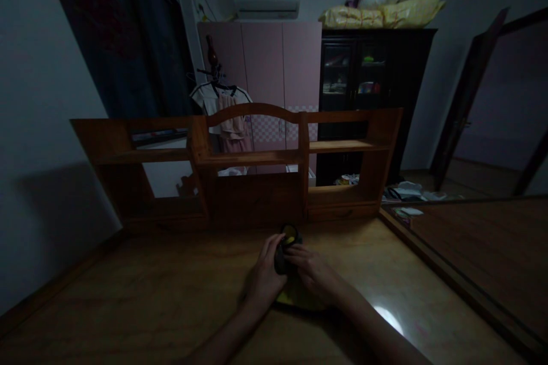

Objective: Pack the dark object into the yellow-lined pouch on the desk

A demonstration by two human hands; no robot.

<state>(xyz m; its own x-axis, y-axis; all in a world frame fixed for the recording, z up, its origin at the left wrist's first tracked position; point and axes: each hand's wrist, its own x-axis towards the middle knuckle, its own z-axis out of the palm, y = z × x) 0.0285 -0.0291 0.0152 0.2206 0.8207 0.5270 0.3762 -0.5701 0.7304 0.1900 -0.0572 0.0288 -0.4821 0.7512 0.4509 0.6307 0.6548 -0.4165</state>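
Dark-cased with a yellow insert, the small object (286,244) is held low over the wooden desk (171,296), near the shelf unit (252,188). The left hand (263,279) curls around its left side; the right hand (313,274) pinches its right side with the fingertips. Risk: the light is poor and the 2 grips look shallow, so the object may slip and drop onto the yellow item (296,299) beneath the hands.

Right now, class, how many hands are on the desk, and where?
2. On the desk, the left hand grips a small dark object from the left; the right hand touches its right side. No others visible.
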